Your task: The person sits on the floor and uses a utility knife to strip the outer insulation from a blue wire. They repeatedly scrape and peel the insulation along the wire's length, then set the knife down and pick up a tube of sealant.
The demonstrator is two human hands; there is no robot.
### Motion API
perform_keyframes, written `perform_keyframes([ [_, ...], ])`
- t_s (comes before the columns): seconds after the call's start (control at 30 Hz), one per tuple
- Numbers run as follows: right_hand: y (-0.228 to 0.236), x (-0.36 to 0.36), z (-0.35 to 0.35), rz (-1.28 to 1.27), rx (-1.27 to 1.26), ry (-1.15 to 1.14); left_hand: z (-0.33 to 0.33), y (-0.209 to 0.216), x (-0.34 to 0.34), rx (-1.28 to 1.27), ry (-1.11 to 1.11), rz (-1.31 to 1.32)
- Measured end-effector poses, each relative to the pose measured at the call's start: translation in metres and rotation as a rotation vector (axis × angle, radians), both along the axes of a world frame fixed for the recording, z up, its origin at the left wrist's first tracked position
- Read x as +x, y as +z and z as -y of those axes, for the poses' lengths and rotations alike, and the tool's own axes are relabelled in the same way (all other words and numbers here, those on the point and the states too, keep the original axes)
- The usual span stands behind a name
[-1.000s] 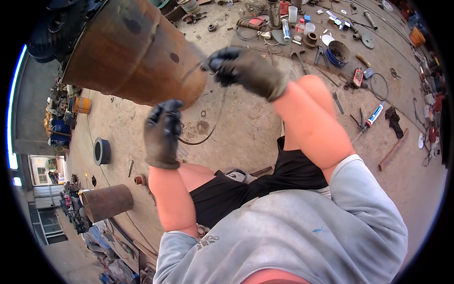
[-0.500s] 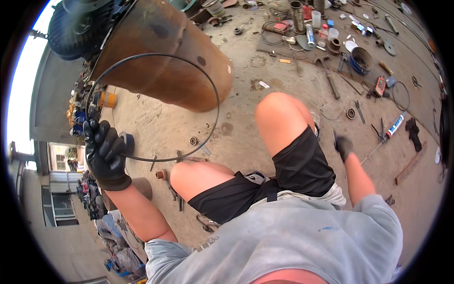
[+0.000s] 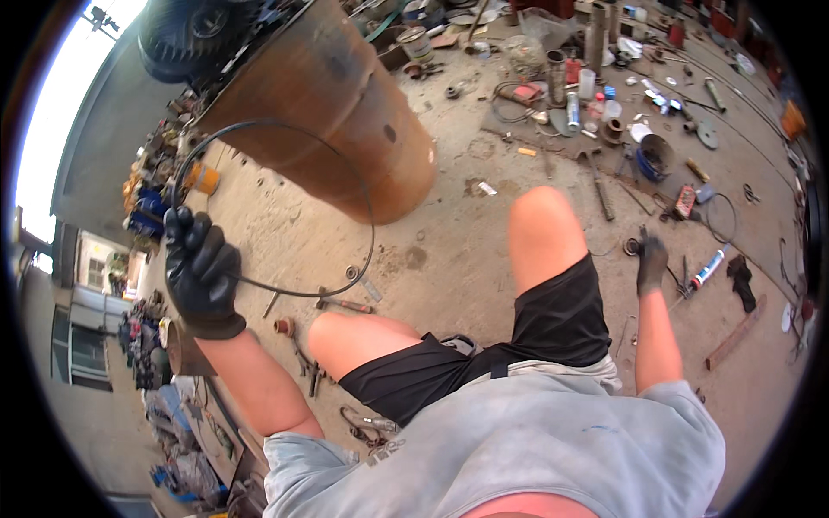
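My left hand [image 3: 202,272], in a black glove, is closed round a thin black sealing ring [image 3: 372,212]. The ring hangs raised as a wide loop in front of a rusty metal cylinder [image 3: 380,112]; part of it passes behind my fingers. My right hand [image 3: 653,266], also gloved, is low at the floor on the right, its fingers stretched out. It is beside a small bearing [image 3: 632,247] and over a narrow flat tool [image 3: 643,231], mostly hidden by the hand. Whether the fingers touch the tool I cannot make out.
A finned dark motor [image 3: 203,34] tops the cylinder. On the floor lie a hammer [image 3: 601,186], a sealant gun [image 3: 708,268], a black glove [image 3: 741,282] and a wooden strip [image 3: 736,332]. A blue-rimmed bucket [image 3: 654,157] stands farther off. A yellow bucket [image 3: 204,179] is at left.
My right hand has moved forward and slightly right, over the flat tool beside the bearing. My left hand still holds the ring, and the loop has tilted a little. The whole view has shifted.
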State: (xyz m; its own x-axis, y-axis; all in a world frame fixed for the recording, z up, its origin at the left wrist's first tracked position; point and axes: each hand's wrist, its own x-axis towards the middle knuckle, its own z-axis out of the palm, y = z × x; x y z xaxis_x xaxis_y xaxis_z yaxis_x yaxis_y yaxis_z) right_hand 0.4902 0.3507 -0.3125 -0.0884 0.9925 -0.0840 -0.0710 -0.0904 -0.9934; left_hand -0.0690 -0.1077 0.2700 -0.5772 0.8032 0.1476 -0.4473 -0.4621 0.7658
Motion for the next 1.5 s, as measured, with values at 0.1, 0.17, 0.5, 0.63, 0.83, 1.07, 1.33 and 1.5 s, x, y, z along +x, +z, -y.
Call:
perform_keyframes([
  [0.1, 0.226, -0.103, -0.033, -0.298, 0.242, 0.175, 0.01, -0.015, -0.004, 0.115, -0.189, 0.093],
  [0.17, 0.344, -0.19, -0.004, -0.283, 0.309, 0.419, 0.015, 0.001, 0.013, 0.135, -0.243, -0.041],
  [0.5, 0.373, -0.379, 0.063, 0.124, 0.103, 1.12, -0.073, -0.191, -0.087, -0.415, 0.168, 0.133],
  [0.63, 0.392, -0.377, 0.061, -0.168, -0.147, 1.248, -0.071, -0.177, -0.032, -0.113, 0.006, 0.233],
  [0.83, 0.294, -0.427, -0.021, 0.849, 0.221, 1.038, -0.169, -0.316, -0.058, -0.753, 0.086, 0.178],
  [1.07, 0.209, -0.455, -0.051, 0.892, 0.173, 0.953, -0.222, -0.43, -0.098, -1.089, -0.08, -0.174],
  [1.33, 0.216, -0.47, -0.056, 1.008, -0.02, 0.94, -0.28, -0.457, -0.07, -1.223, 0.047, 0.291],
  [1.5, 0.234, -0.457, -0.031, 0.915, -0.102, 0.76, -0.325, -0.422, -0.011, -1.108, -0.094, 0.301],
])
